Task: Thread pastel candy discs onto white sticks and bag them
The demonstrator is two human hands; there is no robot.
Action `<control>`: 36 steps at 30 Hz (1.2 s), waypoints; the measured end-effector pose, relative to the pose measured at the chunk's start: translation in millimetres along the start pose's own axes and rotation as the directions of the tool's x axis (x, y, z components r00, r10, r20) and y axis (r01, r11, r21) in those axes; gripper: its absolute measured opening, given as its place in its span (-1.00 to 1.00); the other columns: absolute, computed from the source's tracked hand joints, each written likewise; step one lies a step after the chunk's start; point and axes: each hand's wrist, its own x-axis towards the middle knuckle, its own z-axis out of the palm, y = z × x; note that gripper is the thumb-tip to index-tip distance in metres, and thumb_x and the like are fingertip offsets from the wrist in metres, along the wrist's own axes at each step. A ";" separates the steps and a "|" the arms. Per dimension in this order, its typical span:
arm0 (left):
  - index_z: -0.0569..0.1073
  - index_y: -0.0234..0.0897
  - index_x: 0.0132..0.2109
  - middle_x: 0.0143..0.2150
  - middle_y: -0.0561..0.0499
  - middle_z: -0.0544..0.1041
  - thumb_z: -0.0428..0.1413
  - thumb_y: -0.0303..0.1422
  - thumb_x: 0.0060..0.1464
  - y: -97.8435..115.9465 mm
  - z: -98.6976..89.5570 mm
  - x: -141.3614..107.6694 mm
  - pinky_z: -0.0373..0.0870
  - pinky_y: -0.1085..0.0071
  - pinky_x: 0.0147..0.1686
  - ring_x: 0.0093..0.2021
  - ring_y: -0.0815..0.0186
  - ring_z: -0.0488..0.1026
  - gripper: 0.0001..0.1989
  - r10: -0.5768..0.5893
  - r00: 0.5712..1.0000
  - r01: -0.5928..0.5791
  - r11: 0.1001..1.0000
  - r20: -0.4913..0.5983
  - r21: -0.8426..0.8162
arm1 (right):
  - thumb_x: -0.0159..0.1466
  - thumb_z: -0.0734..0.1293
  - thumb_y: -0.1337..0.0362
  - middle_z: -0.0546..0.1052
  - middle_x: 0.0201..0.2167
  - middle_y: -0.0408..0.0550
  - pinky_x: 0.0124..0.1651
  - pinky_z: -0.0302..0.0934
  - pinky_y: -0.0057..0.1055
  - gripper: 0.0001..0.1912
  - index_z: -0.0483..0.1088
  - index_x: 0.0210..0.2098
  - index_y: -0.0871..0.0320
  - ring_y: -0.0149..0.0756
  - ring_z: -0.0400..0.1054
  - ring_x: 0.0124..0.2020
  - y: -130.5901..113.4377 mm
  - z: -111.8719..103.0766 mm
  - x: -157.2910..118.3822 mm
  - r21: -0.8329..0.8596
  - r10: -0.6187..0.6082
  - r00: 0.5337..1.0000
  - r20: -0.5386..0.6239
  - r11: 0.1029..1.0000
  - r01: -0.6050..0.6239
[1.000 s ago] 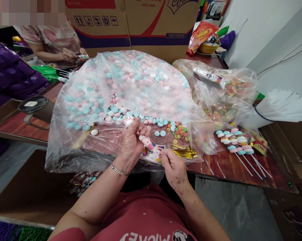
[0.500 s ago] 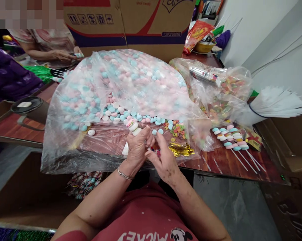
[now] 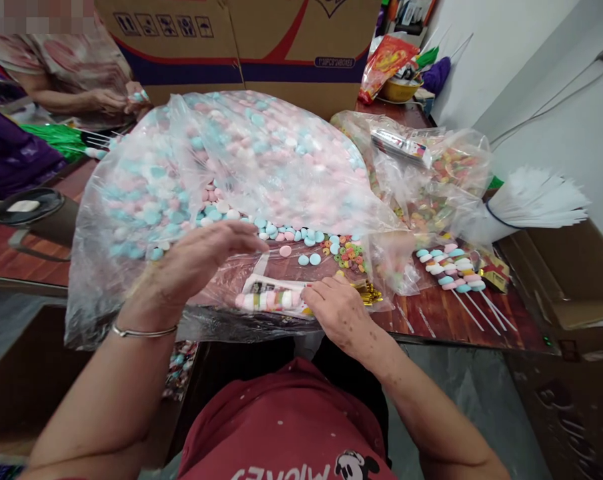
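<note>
My right hand (image 3: 337, 311) grips the end of a wrapped candy skewer (image 3: 271, 298), a row of pink, white and blue sweets in a printed sleeve lying sideways at the table's front edge. My left hand (image 3: 201, 261) hovers open above the clear plastic sheet, fingers stretched toward loose pink, blue and white candies (image 3: 286, 240). These spill from a large clear bag of candies (image 3: 241, 160). A bunch of gold twist ties (image 3: 366, 293) lies just right of my right hand, beside coloured ring candies (image 3: 346, 252).
Finished skewers on white sticks (image 3: 451, 273) lie at the right, near a bundle of white sticks (image 3: 536, 200) and a bag of ring candies (image 3: 431, 180). A cardboard box (image 3: 261, 47) stands behind. Another person's hands (image 3: 116, 100) work at far left. A dark container (image 3: 31, 213) sits left.
My left hand let go of the skewer and swung out left over the plastic, opening. The skewer, held upright before, now lies flat with my right hand on its end.
</note>
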 end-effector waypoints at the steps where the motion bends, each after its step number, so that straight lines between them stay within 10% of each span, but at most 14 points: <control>1: 0.60 -0.29 -0.30 -0.31 -0.16 0.64 0.32 -0.24 -0.06 4.3 1.2 -0.8 0.49 0.35 -0.24 -0.22 0.11 0.58 -0.79 -0.103 0.985 0.085 0.988 0.138 0.130 | 0.40 0.09 0.43 0.44 -0.44 -0.05 -0.27 -0.02 -0.29 -0.72 0.38 -0.33 0.19 -0.25 0.19 -0.39 -0.3 -3.9 2.7 -0.031 -0.056 0.998 -0.002 0.998 0.056; 5: 0.57 -0.27 -0.46 -0.52 -0.02 0.56 0.37 -0.38 -0.16 3.7 23.1 -4.5 0.34 0.49 -0.57 -0.51 0.24 0.50 -0.88 -0.438 0.752 0.231 0.875 0.493 0.425 | 0.41 0.07 0.45 0.38 -0.48 -0.04 -0.26 -0.03 -0.27 -0.66 0.37 -0.39 0.20 -0.23 0.13 -0.39 -4.1 -13.4 15.5 -0.127 -0.188 0.980 -0.066 0.976 0.178; 9: 0.54 -0.27 -0.45 -0.55 0.01 0.48 0.25 -0.24 0.04 -15.8 27.9 -6.5 0.19 0.51 -0.67 -0.64 0.36 0.34 -0.79 -0.553 0.616 0.311 0.825 0.560 0.472 | 0.40 0.07 0.46 0.36 -0.50 -0.04 -0.22 -0.01 -0.26 -0.66 0.38 -0.40 0.20 -0.21 0.11 -0.38 -2.2 -15.4 18.8 -0.171 -0.236 0.970 -0.052 0.959 0.224; 14: 0.44 -0.24 -0.46 -0.58 0.08 0.38 0.15 -0.22 0.13 -29.2 27.5 -12.5 0.13 0.53 -0.65 -0.62 0.38 0.28 -0.74 -0.465 0.697 0.114 0.824 0.546 0.556 | 0.40 0.08 0.44 0.39 -0.48 -0.03 -0.21 -0.01 -0.26 -0.68 0.38 -0.39 0.20 -0.20 0.13 -0.36 7.3 -14.8 13.4 -0.129 -0.206 0.978 0.042 0.969 0.210; 21: 0.41 -0.23 -0.47 -0.55 0.08 0.35 0.11 -0.41 0.13 -39.6 41.5 -26.5 0.14 0.48 -0.49 -0.54 0.37 0.22 -0.80 -0.036 0.844 -0.363 0.695 0.534 0.620 | 0.39 0.15 0.38 0.45 -0.48 -0.03 -0.22 0.03 -0.27 -0.74 0.39 -0.38 0.20 -0.24 0.23 -0.38 14.9 -15.2 9.4 0.032 -0.126 0.967 0.224 0.992 0.122; 25: 0.41 -0.24 -0.51 -0.59 0.07 0.32 0.12 -0.31 0.11 -41.5 38.8 -27.2 0.12 0.50 -0.60 -0.60 0.38 0.20 -0.76 -0.231 0.887 -0.038 0.828 0.401 0.560 | 0.41 0.09 0.39 0.53 -0.19 0.12 0.00 0.10 -0.14 -0.73 0.41 -0.13 0.30 -0.15 0.32 -0.14 3.4 -18.0 5.9 -0.055 -0.075 0.997 -0.010 0.996 0.074; 30: 0.41 -0.25 -0.56 -0.63 0.04 0.35 0.21 -0.18 0.01 -38.6 37.7 -28.7 0.03 0.50 -0.72 -0.69 0.41 0.17 -0.69 -0.578 0.738 0.502 0.815 0.348 0.288 | 0.43 0.09 0.41 0.51 -0.10 0.07 0.14 0.07 -0.12 -0.68 0.32 0.09 0.29 -0.20 0.29 -0.02 -8.8 -14.6 -4.4 -0.142 -0.197 0.971 -0.133 0.974 0.178; 34: 0.45 -0.25 -0.53 -0.63 0.05 0.35 0.22 -0.19 -0.02 -35.8 42.3 -29.1 0.00 0.49 -0.71 -0.69 0.42 0.13 -0.73 -0.621 0.639 0.503 0.784 0.453 0.365 | 0.40 0.14 0.43 0.45 -0.41 -0.07 -0.07 0.11 -0.23 -0.77 0.43 -0.15 0.29 -0.28 0.26 -0.31 -6.2 -10.9 -10.2 -0.201 -0.243 0.958 -0.151 0.957 0.211; 36: 0.45 -0.25 -0.51 -0.61 0.05 0.36 0.18 -0.17 0.05 -35.2 45.0 -29.2 0.09 0.49 -0.67 -0.65 0.39 0.19 -0.71 -0.538 0.689 0.291 0.819 0.486 0.494 | 0.39 0.14 0.44 0.41 -0.47 -0.07 -0.16 0.08 -0.24 -0.76 0.43 -0.28 0.28 -0.27 0.23 -0.35 -3.5 -13.0 -11.6 -0.185 -0.235 0.963 -0.132 0.960 0.209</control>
